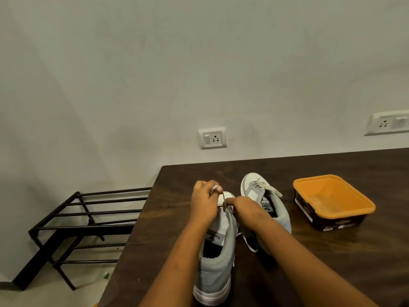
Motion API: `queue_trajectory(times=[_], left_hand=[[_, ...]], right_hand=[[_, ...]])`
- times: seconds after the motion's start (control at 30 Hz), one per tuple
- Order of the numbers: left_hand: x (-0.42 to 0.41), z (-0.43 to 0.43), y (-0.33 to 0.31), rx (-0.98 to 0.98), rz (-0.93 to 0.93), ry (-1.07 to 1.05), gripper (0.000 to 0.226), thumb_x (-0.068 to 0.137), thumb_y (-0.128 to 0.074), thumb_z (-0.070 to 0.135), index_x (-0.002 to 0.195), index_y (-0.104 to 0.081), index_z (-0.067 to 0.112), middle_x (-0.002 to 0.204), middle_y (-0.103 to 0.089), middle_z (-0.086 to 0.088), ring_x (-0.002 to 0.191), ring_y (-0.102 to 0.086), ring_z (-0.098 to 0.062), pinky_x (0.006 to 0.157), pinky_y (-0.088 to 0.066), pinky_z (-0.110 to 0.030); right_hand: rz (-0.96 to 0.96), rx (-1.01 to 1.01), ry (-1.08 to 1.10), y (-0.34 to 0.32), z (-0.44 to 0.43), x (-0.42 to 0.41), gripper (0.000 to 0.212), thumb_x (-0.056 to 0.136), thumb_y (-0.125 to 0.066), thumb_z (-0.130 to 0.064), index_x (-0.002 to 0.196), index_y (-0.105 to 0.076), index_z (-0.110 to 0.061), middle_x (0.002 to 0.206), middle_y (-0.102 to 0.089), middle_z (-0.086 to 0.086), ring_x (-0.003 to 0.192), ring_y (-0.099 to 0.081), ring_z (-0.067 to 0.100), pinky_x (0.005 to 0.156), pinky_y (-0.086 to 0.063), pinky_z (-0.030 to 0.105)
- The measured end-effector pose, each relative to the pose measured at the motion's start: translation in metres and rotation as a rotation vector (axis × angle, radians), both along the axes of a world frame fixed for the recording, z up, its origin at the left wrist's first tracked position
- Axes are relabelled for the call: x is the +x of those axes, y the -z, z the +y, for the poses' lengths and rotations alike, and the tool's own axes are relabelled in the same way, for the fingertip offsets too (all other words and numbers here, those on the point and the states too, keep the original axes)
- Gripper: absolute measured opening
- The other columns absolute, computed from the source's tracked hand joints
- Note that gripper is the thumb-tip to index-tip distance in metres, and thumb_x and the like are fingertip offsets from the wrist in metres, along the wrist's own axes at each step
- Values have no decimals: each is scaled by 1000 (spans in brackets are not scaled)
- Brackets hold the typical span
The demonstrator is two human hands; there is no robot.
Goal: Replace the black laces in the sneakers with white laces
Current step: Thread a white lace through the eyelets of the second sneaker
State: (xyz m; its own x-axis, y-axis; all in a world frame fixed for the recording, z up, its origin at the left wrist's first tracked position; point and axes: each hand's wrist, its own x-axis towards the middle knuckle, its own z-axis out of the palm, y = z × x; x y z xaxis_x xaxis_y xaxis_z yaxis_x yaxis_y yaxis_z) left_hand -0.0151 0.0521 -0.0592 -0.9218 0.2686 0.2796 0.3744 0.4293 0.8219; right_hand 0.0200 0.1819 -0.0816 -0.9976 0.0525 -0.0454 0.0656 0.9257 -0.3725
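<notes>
Now you are lacing the near sneaker, which lies toe-away on the dark table so its eyelets face you. Your left hand is closed over the toe end of that sneaker, a bit of white lace pinched at its fingertips, seemingly to keep the strand taut. Your right hand, just right of the sneaker's tongue, is pinching the same lace low, likely to feed its tip into an eyelet; the eyelet itself is hidden behind your fingers. A loose loop of lace trails off the sneaker's right side onto the table. No black laces show. Just to the right of the near sneaker rests the second sneaker, already threaded in a pale lace. Farther right of it, well apart, sits an orange tub, empty as far as can be seen. Left of the near sneaker, past the table edge, a black metal rack stands against the wall, where a socket shows.
</notes>
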Motion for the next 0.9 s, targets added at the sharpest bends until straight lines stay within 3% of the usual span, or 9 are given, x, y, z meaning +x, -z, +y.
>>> queue_trajectory(times=[0.1,0.2,0.33,0.4,0.47,0.57,0.73,0.8,0.9], left_hand=[[-2,-5,0,90,-82,-92,17,96,-50,16,91,-67,14,104,-50,-4,87,-49,-12,76,-34,-20],[-6,-15,5,52,-71,-99,11,94,-56,19,92,-66,16,100,-50,-3,86,-52,-14,68,-35,-17],[-6,-18,-3,-24,20,81,9,85,-66,13,93,-66,18,95,-59,0,83,-57,-9,69,-40,-6],[-4,-15,-12,136,-56,179,17,85,-63,5,92,-65,20,92,-64,1,82,-60,-11,72,-48,-15],[0,-11,-23,379,-223,212,16,92,-55,4,93,-63,18,84,-62,-1,73,-59,-14,65,-51,-27],[3,-7,-29,675,-314,119,17,96,-47,3,97,-62,11,84,-62,-3,73,-59,-12,69,-51,-29],[0,-14,-17,662,-316,-11,15,94,-52,1,96,-65,8,85,-68,-2,64,-58,-4,53,-45,-12],[-2,-17,-13,618,-387,-70,12,93,-55,4,94,-66,10,82,-67,-2,64,-56,-9,53,-47,-13],[-3,-22,-12,555,-430,-126,5,91,-61,11,88,-64,13,74,-63,-1,57,-53,-11,51,-47,-18]], right_hand=[[-7,0,-7,2,0,-1,24,82,-51,-4,91,-55,-26,94,-58,6,86,-58,26,74,-47,32],[8,-4,12,8,4,-6,37,86,-52,-5,114,-61,-27,112,-57,7,101,-58,25,86,-48,34],[172,-439,-1,-1,-5,-5,52,83,-46,-14,134,-50,-26,130,-51,4,122,-46,19,106,-38,34],[137,-738,-25,-15,-14,-2,40,88,-49,-15,126,-55,-27,121,-61,2,112,-57,14,98,-46,30],[80,-919,-29,-30,-22,1,21,92,-49,-6,101,-65,-18,89,-68,2,81,-64,11,75,-52,21],[194,-1084,44,-48,-21,2,28,94,-41,2,88,-66,-11,58,-55,1,51,-51,9,53,-45,18],[295,-1305,272,-66,9,12,29,98,-36,-2,106,-63,-9,65,-61,4,43,-44,9,56,-43,25],[142,-1276,229,-71,16,18,32,96,-38,0,111,-63,-12,75,-69,5,41,-39,9,58,-46,29],[-201,-963,182,-81,24,25,35,93,-40,2,115,-62,-13,94,-70,13,42,-39,9,47,-46,23]])
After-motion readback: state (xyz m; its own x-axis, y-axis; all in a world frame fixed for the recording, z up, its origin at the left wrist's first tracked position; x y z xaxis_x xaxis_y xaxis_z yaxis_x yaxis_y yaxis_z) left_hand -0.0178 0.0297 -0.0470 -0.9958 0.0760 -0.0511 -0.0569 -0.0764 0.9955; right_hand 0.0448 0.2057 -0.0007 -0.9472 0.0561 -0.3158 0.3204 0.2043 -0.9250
